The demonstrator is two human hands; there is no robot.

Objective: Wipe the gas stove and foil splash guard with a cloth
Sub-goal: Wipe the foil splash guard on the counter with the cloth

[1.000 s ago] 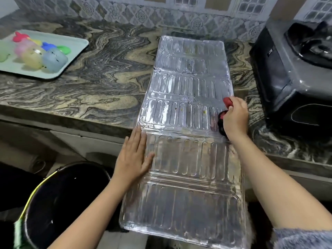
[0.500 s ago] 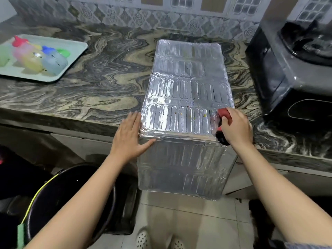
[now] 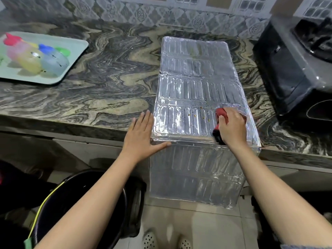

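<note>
Cloth (image 3: 221, 113) in right hand (image 3: 231, 128) presses foil guard (image 3: 194, 90).

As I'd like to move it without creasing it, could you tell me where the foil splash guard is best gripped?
Probably by its long side edges near the fold at the counter lip, one hand from each side. The foil splash guard is a thin folding sheet, partly hanging off the edge; the left hand lies flat by that fold, the right hand grips the cloth.

Your left hand (image 3: 142, 139) and right hand (image 3: 231, 128) are bare, forearms uncovered. A fuzzy grey-blue sleeve (image 3: 309, 247) begins higher up your right arm; pale perforated slippers (image 3: 149, 240) cover your feet.
</note>
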